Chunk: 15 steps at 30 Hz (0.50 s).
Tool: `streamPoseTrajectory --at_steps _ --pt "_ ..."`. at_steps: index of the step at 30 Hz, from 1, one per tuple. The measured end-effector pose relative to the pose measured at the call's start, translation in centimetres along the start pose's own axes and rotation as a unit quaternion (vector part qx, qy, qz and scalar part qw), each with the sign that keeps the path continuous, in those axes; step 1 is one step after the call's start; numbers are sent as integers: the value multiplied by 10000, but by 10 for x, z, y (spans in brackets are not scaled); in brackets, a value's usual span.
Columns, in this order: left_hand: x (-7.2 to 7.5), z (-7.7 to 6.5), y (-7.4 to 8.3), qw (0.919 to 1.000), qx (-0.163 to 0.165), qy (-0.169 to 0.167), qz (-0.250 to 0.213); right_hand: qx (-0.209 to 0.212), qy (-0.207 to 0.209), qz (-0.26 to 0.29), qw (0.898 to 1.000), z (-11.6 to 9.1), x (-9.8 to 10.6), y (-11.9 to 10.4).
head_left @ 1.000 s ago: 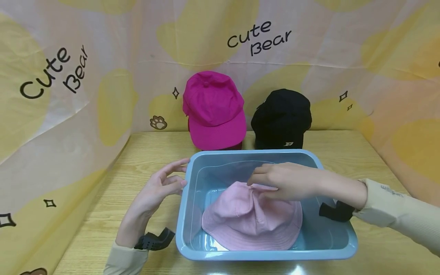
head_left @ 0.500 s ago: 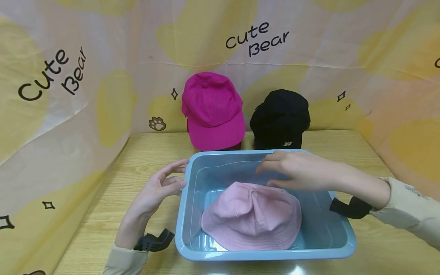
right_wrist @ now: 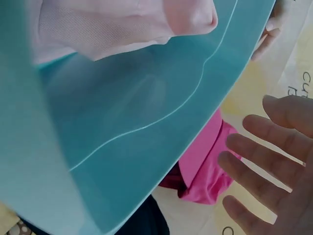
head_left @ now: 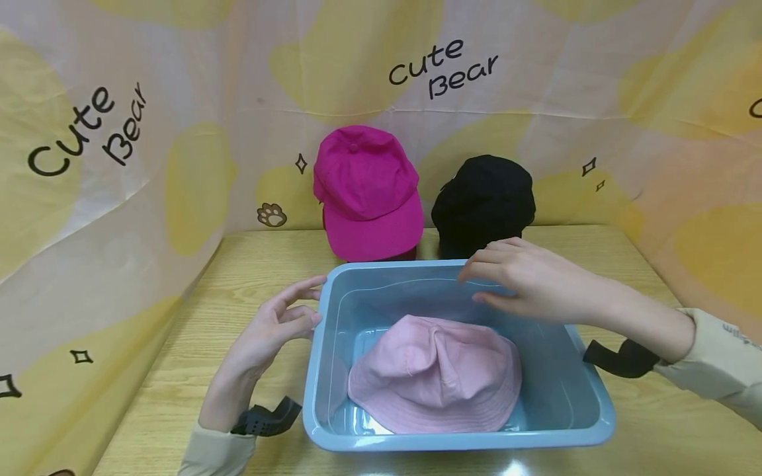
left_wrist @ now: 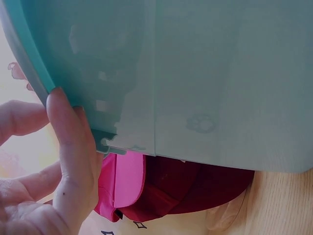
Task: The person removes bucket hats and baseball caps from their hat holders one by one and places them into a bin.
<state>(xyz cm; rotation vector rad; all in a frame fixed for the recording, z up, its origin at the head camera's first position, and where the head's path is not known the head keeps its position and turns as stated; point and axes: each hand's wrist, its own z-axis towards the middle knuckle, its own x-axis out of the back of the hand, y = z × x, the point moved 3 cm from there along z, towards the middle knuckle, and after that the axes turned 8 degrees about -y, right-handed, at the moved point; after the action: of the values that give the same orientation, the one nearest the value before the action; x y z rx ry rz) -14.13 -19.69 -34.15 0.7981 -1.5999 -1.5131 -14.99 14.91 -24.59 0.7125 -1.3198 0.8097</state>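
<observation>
A blue plastic tub [head_left: 458,441] stands on the table with a pale pink bucket hat [head_left: 437,373] lying inside it, brim toward the near side. My left hand [head_left: 268,334] touches the tub's left outer side near the rim; its fingertips [left_wrist: 58,98] rest against the wall in the left wrist view, not wrapped round it. Above the tub's far right part hovers my right hand [head_left: 526,281], apart from the hat. The right wrist view shows its fingers [right_wrist: 274,156] spread, holding nothing.
Behind the tub are a magenta cap [head_left: 369,192] and a black cap [head_left: 485,201], their lower parts partly hidden by the rim. A printed cloth [head_left: 286,73] hangs behind and at both sides of the wooden table [head_left: 262,258].
My right hand has lifted off the pink bucket hat and moved up and to the right. The left hand stays at the tub's side; the hat lies where it was.
</observation>
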Motion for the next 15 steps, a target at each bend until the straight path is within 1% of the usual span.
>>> streamPoseTrajectory --at_steps 7,15 --pt "1 1 0 10000 -7 3 58 -42 257 51 9996 -2 4 9" --pt "1 0 -1 10000 -34 -28 40 -132 668 22 9977 -5 8 23"
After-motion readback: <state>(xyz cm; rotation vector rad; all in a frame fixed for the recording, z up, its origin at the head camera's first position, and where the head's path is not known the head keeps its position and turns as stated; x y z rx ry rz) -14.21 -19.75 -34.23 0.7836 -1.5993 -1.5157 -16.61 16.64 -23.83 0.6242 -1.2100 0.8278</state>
